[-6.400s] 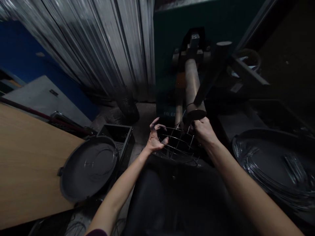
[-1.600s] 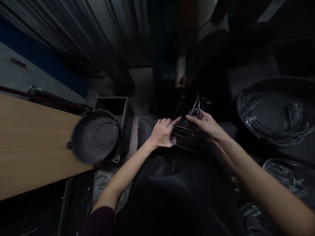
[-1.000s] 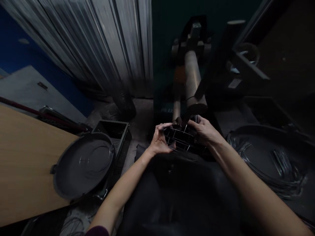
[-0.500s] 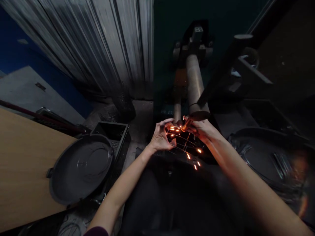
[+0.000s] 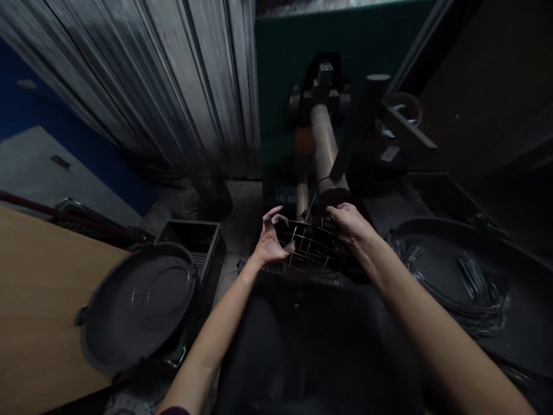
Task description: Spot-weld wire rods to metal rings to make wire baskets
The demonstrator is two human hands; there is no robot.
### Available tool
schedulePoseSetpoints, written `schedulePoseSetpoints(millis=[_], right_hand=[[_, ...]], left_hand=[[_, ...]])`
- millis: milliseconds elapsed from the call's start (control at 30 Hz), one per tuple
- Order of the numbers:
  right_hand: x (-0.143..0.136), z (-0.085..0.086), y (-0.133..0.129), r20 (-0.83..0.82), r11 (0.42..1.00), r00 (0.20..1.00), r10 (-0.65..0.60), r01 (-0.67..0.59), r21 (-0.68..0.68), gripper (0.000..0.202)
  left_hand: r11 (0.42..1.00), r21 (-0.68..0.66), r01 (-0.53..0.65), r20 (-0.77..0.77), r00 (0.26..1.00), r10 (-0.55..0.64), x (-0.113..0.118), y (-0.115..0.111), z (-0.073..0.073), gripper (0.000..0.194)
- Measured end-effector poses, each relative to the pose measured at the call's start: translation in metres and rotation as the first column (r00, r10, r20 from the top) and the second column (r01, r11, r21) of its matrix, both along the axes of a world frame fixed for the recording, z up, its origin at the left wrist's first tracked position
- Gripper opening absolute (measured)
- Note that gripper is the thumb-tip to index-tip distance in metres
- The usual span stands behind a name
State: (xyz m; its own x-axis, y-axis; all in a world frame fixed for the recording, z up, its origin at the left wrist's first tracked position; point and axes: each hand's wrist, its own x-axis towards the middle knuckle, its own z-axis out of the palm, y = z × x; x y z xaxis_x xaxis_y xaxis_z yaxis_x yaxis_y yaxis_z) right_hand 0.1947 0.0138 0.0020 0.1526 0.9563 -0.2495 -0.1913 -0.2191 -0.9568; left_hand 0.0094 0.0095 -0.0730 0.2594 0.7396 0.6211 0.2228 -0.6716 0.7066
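A round frame of thin crossed metal wires (image 5: 307, 238) is held in front of a spot welding machine (image 5: 327, 138). My left hand (image 5: 270, 241) curves around its left edge, with thumb and fingers gripping the wires. On the far right side my right hand (image 5: 349, 223) is closed in a pinch just under the thick upper cylinder; what lies between its fingers is hidden, perhaps a wire of the frame. A thinner lower cylinder (image 5: 302, 196) ends right behind the frame.
To the left stands a dark round tray (image 5: 103, 340) beside a black crate (image 5: 215, 233). A round tray (image 5: 525, 323) on the right holds bundled wires and wire rings (image 5: 470, 314). A metal bar (image 5: 354, 129) slants beside the upper cylinder. A wooden board (image 5: 38, 311) fills the lower left.
Bright orange sparks flew between my hands earlier; now they are gone and the wires show plainly. The view has shifted a little, while both hands stay at the frame.
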Motion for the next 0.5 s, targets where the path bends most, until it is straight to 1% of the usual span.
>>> schedulePoseSetpoints(millis=[67,167,267,400,500], right_hand=[[-0.0008,0.0036,-0.0012,0.002,1.0,1.0,0.027,-0.027,-0.007,0.036],[-0.0031,0.0089,-0.0034,-0.021,1.0,1.0,0.019,-0.019,0.011,0.036],[-0.0059,0.0109,-0.0049,-0.052,0.999,0.998,0.037,-0.035,0.039,0.039],[-0.0084,0.0076,-0.0042,-0.075,0.998,0.997,0.033,-0.029,0.056,0.043],[-0.0094,0.0032,-0.0022,-0.054,0.998,0.998,0.008,-0.005,0.056,0.044]], left_hand=[[1.0,-0.024,-0.006,-0.002,1.0,0.006,-0.0035,0.001,-0.0007,0.081],[0.999,-0.052,-0.004,0.025,1.0,0.005,-0.006,0.0025,-0.0034,0.081],[0.998,-0.065,-0.004,0.055,0.998,0.007,-0.0057,0.0026,-0.0059,0.081],[0.996,-0.082,-0.034,0.037,0.999,0.037,-0.0061,0.0008,-0.0051,0.073],[0.995,-0.09,-0.037,0.044,0.998,0.041,-0.0077,0.0002,-0.0036,0.068]])
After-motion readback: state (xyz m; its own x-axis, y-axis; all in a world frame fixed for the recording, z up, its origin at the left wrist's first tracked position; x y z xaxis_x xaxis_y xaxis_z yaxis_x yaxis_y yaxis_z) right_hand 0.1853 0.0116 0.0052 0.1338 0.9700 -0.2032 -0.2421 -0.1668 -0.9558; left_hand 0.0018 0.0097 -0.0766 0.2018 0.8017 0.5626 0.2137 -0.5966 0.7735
